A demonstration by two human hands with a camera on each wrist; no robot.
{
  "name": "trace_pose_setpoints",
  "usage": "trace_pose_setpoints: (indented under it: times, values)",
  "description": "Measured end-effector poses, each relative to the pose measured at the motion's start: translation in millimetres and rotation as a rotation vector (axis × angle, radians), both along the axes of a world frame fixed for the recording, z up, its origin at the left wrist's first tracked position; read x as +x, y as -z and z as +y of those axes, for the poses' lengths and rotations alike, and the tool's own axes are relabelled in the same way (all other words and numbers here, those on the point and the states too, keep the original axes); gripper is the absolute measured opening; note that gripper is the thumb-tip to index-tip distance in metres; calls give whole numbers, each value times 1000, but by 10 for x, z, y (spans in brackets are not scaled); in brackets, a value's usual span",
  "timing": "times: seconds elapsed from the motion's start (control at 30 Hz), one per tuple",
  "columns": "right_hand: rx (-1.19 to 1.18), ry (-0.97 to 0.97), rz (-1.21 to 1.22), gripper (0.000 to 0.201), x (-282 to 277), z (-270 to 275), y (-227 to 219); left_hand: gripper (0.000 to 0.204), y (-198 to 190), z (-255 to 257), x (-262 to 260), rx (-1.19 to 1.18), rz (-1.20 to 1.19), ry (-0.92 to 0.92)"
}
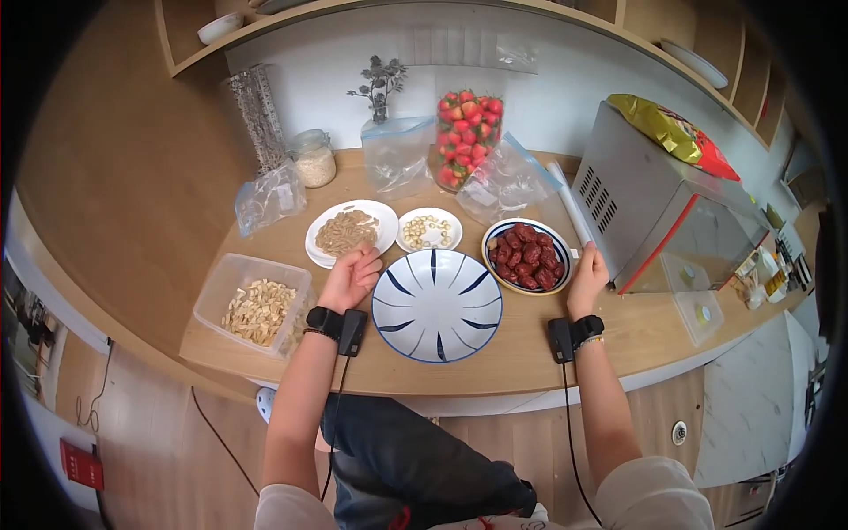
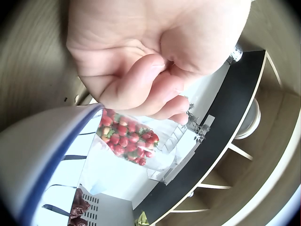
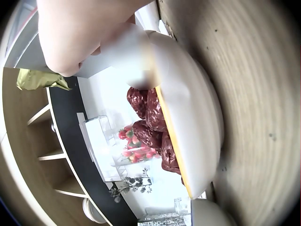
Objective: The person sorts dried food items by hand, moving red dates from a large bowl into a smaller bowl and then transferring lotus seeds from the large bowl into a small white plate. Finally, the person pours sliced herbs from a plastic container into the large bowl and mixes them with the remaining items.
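Note:
A large white bowl with blue stripes stands at the table's front, empty. My left hand lies by its left rim, palm up; in the left wrist view the fingers of this hand are loosely curled around nothing. Behind it are a plate of pale brown strips and a small plate of cream-coloured pieces. My right hand rests just right of a bowl of dark red dates, its fingers loosely bent with nothing seen in them. The right wrist view shows this hand above the date bowl's edge.
A plastic box of pale dried slices stands at the left. Along the back are a glass jar, clear zip bags and a container of strawberries. A grey oven with a gold-red packet on top is at the right.

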State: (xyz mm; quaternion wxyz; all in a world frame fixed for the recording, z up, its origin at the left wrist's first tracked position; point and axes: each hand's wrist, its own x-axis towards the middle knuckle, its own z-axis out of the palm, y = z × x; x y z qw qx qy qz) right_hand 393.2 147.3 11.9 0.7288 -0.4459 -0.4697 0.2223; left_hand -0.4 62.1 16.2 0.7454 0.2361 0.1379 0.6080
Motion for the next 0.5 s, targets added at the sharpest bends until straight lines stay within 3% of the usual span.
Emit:
trace_pose_setpoints:
  times: [0.07,0.5]
  values:
    - [12,25,-18,42,-6,-13,5,8,47,-5,-2,63,18,-33]
    - [68,77,-47,41,-20,113,38,29,56,-12,-42,120,5,16]
